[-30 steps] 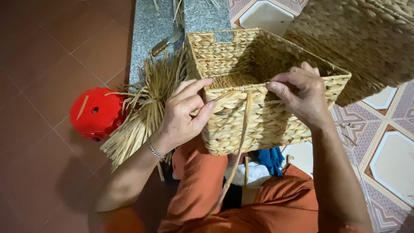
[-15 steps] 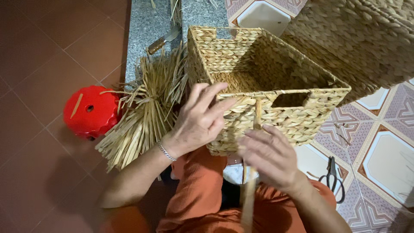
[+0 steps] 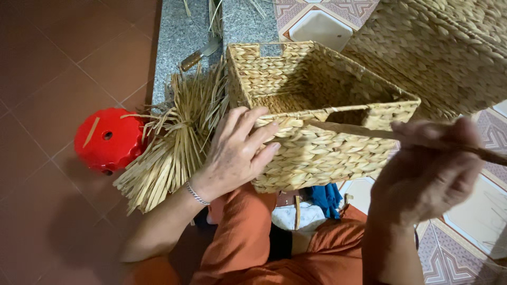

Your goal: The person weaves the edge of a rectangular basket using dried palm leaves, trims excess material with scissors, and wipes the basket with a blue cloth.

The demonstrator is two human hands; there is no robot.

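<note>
The basket [image 3: 317, 121], rectangular and woven, sat on the person's lap, open side up, tilted slightly toward the camera. Its long axis ran approx. from lower left to upper right in the head view, with the near short wall facing the person. A handle slot was cut in the near wall just below the rim; a matching notch showed in the far wall.

Left hand [image 3: 237, 153]: pressed flat against the near left corner of the basket, fingers spread over the rim and outer wall, thumb on the top edge. Hand was open, bracing, not wrapped round anything. A thin bracelet sat at the wrist.

Right hand [image 3: 428, 174]: raised to the right of the basket, apart from its wall, blurred. Fingers were curled closed on a strand [image 3: 359, 129], a long flat fibre strip. The strand ran from the handle slot area rightward through the fist and out past it, nearly level, dipping slightly to the right. It looked taut.

Surroundings: a straw bundle [image 3: 169, 153] lay just left of the basket, touching the left forearm area, stalks fanned down-left. A red stool [image 3: 108, 140] stood beside the bundle on the tile floor. A second, larger basket [image 3: 449, 58] stood at upper right, close behind the first.
</note>
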